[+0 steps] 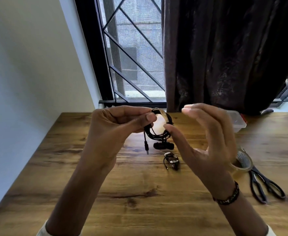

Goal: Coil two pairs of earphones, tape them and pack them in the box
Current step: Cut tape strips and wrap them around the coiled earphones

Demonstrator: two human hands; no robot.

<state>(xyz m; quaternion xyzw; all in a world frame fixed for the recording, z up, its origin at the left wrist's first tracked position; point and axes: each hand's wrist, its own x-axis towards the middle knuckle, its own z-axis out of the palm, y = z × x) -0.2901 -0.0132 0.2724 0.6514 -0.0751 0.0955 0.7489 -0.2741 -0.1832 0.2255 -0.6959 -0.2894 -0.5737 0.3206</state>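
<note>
My left hand pinches a black coiled pair of earphones held up above the wooden table. A strip of clear tape lies across the coil's top right. The jack and the earbuds dangle below the coil. My right hand is beside the coil with fingers spread, its thumb tip touching the coil's right side. A second, smaller coiled pair of earphones with tape on it lies on the table below. The clear plastic box stands at the back right, partly hidden by my right hand.
A roll of clear tape lies on the table at the right, behind my right wrist. Black scissors lie next to it. A dark curtain and a barred window stand behind the table's far edge. A white wall runs along the left.
</note>
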